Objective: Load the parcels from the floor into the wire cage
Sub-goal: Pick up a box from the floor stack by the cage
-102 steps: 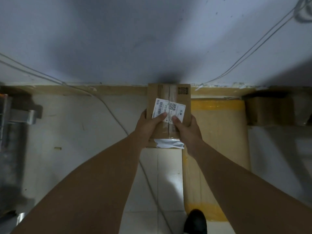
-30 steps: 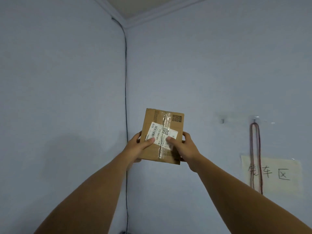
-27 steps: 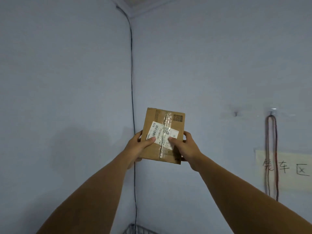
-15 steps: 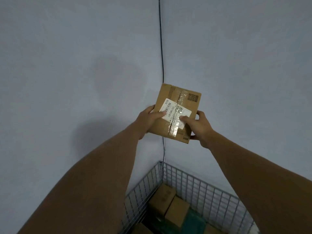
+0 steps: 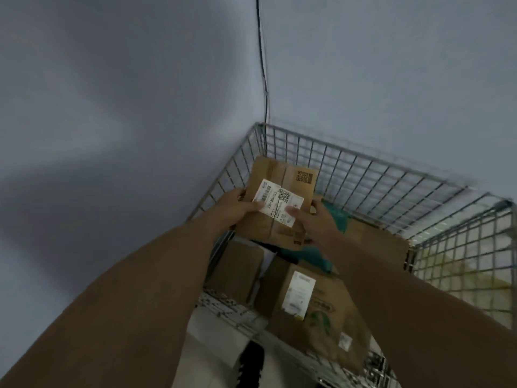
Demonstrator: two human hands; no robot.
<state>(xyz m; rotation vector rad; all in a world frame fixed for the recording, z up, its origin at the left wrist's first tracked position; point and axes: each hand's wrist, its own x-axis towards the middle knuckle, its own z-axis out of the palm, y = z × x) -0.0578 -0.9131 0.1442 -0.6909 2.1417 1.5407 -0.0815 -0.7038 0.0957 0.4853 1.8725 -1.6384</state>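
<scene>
A small brown cardboard parcel (image 5: pixel 279 177) with a white shipping label and clear tape hangs above the open top of the wire cage (image 5: pixel 363 175). My left hand (image 5: pixel 237 205) grips its left edge, thumb on the label. My right hand (image 5: pixel 313 219) grips its right edge, thumb on the label too. The cage stands in the corner of the room and holds several brown parcels, among them a large box with a white label (image 5: pixel 307 303) and a smaller box (image 5: pixel 237 270).
Pale blue walls meet behind the cage, with a black cable (image 5: pixel 263 65) running down the corner. A teal item (image 5: pixel 310 256) lies among the parcels. A dark shoe (image 5: pixel 250 365) shows on the floor beside the cage's near rim.
The view has tilted down from the wall to the cage. Both hands have carried the parcel lower, from in front of the wall to over the cage's open top.
</scene>
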